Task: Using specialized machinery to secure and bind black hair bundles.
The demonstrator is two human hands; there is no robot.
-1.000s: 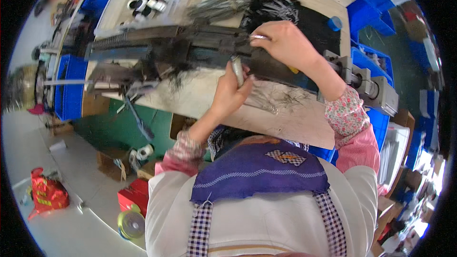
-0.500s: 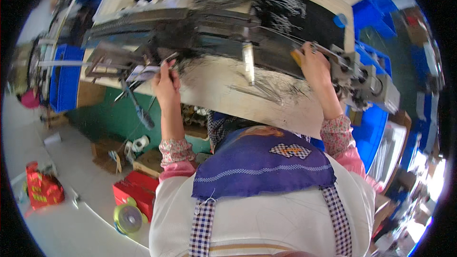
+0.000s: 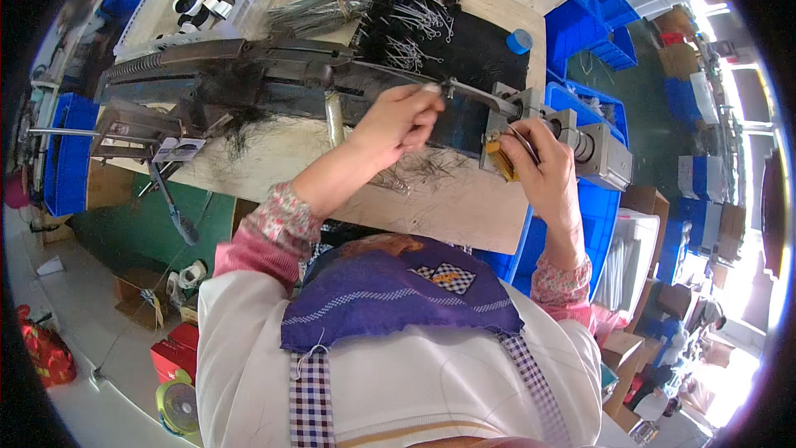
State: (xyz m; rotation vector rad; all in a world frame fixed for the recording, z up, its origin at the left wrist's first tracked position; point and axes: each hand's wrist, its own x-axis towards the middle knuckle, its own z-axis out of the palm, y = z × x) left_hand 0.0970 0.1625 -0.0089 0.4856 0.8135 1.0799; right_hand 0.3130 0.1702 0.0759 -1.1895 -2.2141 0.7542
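My left hand (image 3: 400, 123) is closed, its fingertips pinched at the tip of a thin metal rod (image 3: 477, 95) beside the machine's right head. What the fingers hold is hidden. My right hand (image 3: 547, 162) is wrapped round a yellow block-like tool (image 3: 502, 162), just in front of the grey machine head (image 3: 601, 153). A thin dark metal strip shows between that hand's fingers. Behind the left hand runs the long dark machine rail (image 3: 290, 79). A metal cylinder with a pale label (image 3: 333, 116) sticks out from the rail's front.
Black-bristled wire brushes (image 3: 406, 29) with looped ends are piled behind the rail, near a bundle of wires (image 3: 319, 4). A clear crate (image 3: 249, 12) holds white-and-black rolls. Blue bins (image 3: 584, 25) stand at the right. Loose bristles lie on the wooden tabletop (image 3: 448, 216).
My left hand has crossed from the rail's left part to the rod near the right head. My right hand has come nearer, the yellow tool still in it. The whole view has shifted.
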